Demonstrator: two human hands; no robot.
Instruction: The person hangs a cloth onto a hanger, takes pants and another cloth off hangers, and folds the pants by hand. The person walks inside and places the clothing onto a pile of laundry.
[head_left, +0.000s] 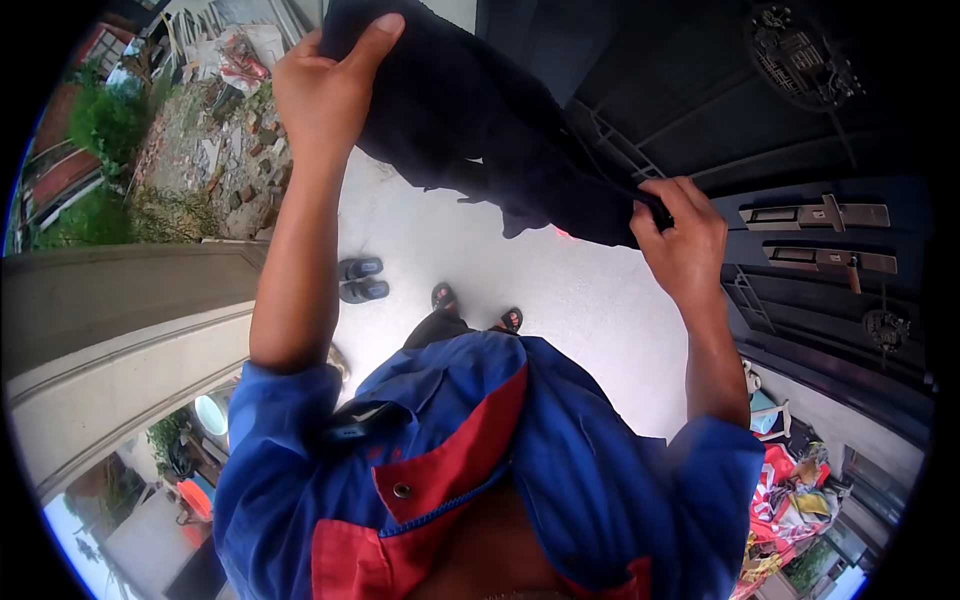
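A dark navy garment, whose exact kind I cannot make out, stretches between my two raised hands. My left hand grips its upper left end, thumb laid over the cloth. At the lower right end, my right hand pinches the edge between thumb and curled fingers. The cloth slants down from left to right and hangs in loose folds along its lower side. Both arms reach forward out of blue sleeves.
A dark metal door with long handles stands at the right. Black slippers lie on the pale floor. A low wall runs along the left, with rubble beyond. Colourful bags are piled at lower right.
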